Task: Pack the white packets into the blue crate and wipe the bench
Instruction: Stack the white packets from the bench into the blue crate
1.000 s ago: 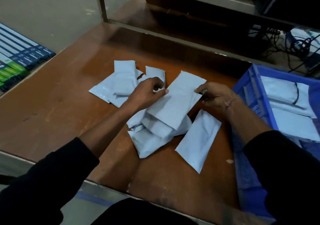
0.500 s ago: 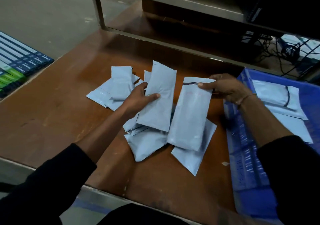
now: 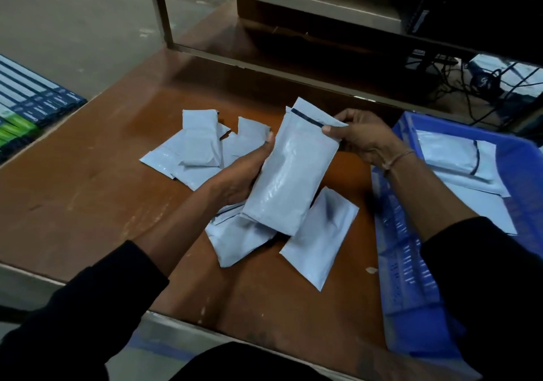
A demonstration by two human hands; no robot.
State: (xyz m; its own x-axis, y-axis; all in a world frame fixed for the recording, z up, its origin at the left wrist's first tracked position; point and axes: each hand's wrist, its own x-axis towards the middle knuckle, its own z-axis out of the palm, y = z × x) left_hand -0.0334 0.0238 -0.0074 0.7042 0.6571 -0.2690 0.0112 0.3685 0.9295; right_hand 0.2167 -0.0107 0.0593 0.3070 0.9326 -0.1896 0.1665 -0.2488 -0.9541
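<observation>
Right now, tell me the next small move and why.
Probably carry the held packets rightward and set them in the blue crate. Both the left hand and the right hand already hold them above the bench, and the crate sits just beside the right hand.

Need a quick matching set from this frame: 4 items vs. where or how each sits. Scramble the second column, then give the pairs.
Things:
1. held packets
2. blue crate
3. boxes
4. lone packet

Places or states:
A. stacked off the bench, far left
B. flat on the bench beside the crate
C. gripped by left hand and right hand
D. on the right, white packets inside

Pairs: 1-C, 2-D, 3-A, 4-B
</observation>
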